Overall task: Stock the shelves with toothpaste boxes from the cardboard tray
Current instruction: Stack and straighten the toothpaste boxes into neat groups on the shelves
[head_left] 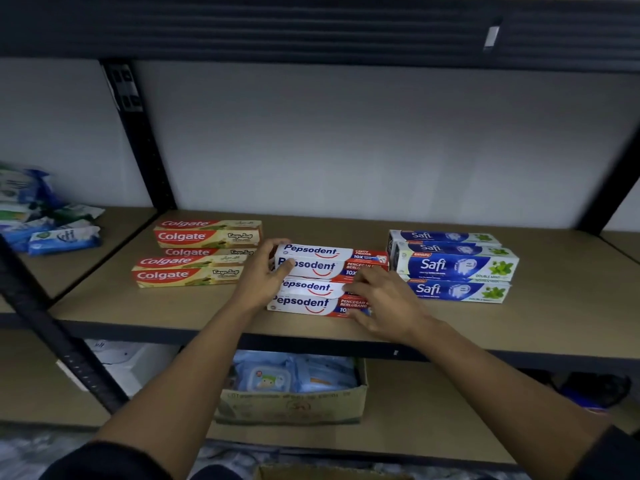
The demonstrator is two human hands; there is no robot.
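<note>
- Between the hands, the upper toothpaste box [313, 266], gripped by the left hand [263, 275], could be knocked askew.
- The front box [301, 303], gripped by the right hand [384, 299], could be dragged off the shelf [173, 306].

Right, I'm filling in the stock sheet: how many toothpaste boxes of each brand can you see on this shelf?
Colgate boxes: 3
Pepsodent boxes: 2
Safi boxes: 3
Total: 8 in view; any box hidden under or behind these is not counted.
</note>
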